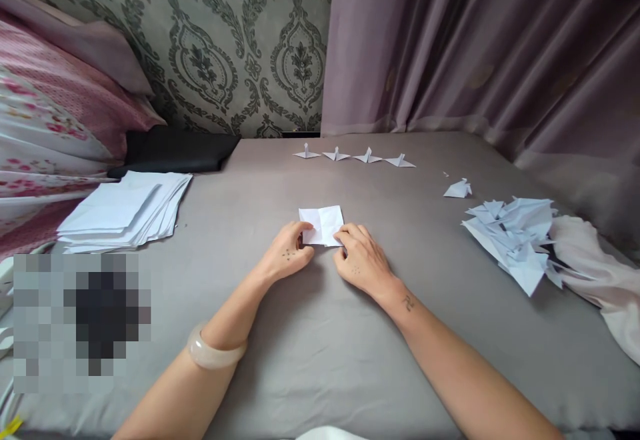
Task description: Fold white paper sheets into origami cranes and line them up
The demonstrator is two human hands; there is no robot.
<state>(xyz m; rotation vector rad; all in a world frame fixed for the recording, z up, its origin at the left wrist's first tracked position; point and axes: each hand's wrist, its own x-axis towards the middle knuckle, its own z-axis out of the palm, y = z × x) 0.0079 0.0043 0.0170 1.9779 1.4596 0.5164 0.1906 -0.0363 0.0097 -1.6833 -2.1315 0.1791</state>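
A small creased sheet of white paper point(323, 224) is between my two hands at the middle of the grey cloth surface, with a fold line down its centre. My left hand point(290, 250) pinches its left lower edge, thumb and fingers closed on it. At the right lower edge, my right hand point(364, 257) has its fingers closed on the same paper. The undersides of the fingers and the paper's lower face are hidden.
Several folded paper cranes point(369, 155) stand in a row at the back. One more crane point(459, 189) sits to their right, near a heap of folded paper point(515, 233). On the left lie a stack of white sheets point(110, 210) and a black flat case point(175, 149). Curtains point(400, 47) hang behind.
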